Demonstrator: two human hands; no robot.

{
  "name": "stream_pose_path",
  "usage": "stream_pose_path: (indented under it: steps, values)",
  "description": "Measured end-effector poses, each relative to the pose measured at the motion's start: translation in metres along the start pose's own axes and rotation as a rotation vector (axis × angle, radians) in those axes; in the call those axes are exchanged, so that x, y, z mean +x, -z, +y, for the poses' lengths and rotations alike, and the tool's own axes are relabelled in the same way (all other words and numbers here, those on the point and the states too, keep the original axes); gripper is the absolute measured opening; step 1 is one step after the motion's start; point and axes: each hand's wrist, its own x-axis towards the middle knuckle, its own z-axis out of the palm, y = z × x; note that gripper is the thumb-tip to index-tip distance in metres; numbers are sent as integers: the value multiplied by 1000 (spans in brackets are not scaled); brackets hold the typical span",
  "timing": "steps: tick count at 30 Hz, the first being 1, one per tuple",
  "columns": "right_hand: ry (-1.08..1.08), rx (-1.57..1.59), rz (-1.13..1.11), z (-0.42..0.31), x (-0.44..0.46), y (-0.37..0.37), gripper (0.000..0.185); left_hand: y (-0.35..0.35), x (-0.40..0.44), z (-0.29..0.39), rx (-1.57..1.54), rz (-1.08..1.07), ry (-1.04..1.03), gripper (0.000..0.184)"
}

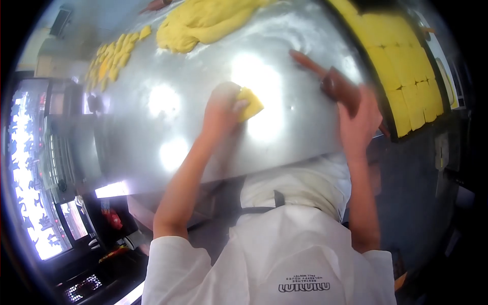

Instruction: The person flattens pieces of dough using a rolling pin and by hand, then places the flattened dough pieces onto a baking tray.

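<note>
Near the middle of the metal table [137, 127], my left hand [223, 107] is closed on a small flat piece of yellow dough [250, 105], which sticks out to the right of the fingers. My right hand [357, 119] is wrapped round the near end of a dark brown rolling pin [338, 87]. The pin slants up and to the left over the tabletop, its thin far handle pointing away from me. Part of the pin is hidden by the right hand.
A large mound of yellow dough [203, 23] lies at the table's far side. Several small dough pieces [112, 58] sit at the far left. A dark-edged tray of flat yellow dough squares [406, 71] stands at the right, beside the table edge.
</note>
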Motion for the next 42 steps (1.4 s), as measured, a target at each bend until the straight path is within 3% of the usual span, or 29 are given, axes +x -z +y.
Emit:
stream_pose_path:
  steps: [1, 4, 5, 8, 11, 14, 15, 21, 24, 27, 30, 34, 37, 40, 42]
  values:
    - [12, -8, 2, -1, -1, 1, 77, 6, -5, 8, -84, -34, 91, 29]
    - [61, -21, 17, 2, -1, 0, 78, 2, -31, 41, 69, 132, -90, 33]
    - [85, -18, 17, 1, -2, 1, 78, -10, -44, 39, 160, 193, -273, 37]
    - [154, -26, -3, 3, -4, 1, 79, -28, -72, 45, 91, -11, -403, 57]
    - [196, -13, -28, 3, -6, 6, 80, -10, -59, 50, 90, 140, -276, 83]
    - [214, -10, -66, 3, -3, 5, 80, -16, -39, 48, -22, -67, -206, 101]
    - [208, -20, -79, 3, -1, 5, 80, -21, -32, 42, -7, -116, -319, 97]
    - [244, -34, -102, 2, 2, 10, 78, -37, -35, 40, -8, -59, -280, 69]
    - [243, 61, -213, 6, 10, 17, 78, -29, -42, 48, 23, -157, -233, 78]
    - [252, -46, -341, 1, 21, 39, 77, -24, -43, 78, 39, 9, -239, 91]
    - [91, -39, -408, -3, 20, 39, 76, -39, -33, 94, 178, 73, -224, 100]
    - [21, -97, -361, 1, 13, 27, 80, -60, -34, 86, 246, -96, -135, 104]
    - [51, -79, -329, -2, 20, 18, 78, -56, -33, 88, 251, -102, -129, 96]
    - [5, 181, -435, -12, 28, 13, 75, -46, -42, 80, -26, 49, -86, 77]
    - [24, 270, -552, -32, 30, 24, 74, -8, -48, 69, -330, 244, 60, 57]
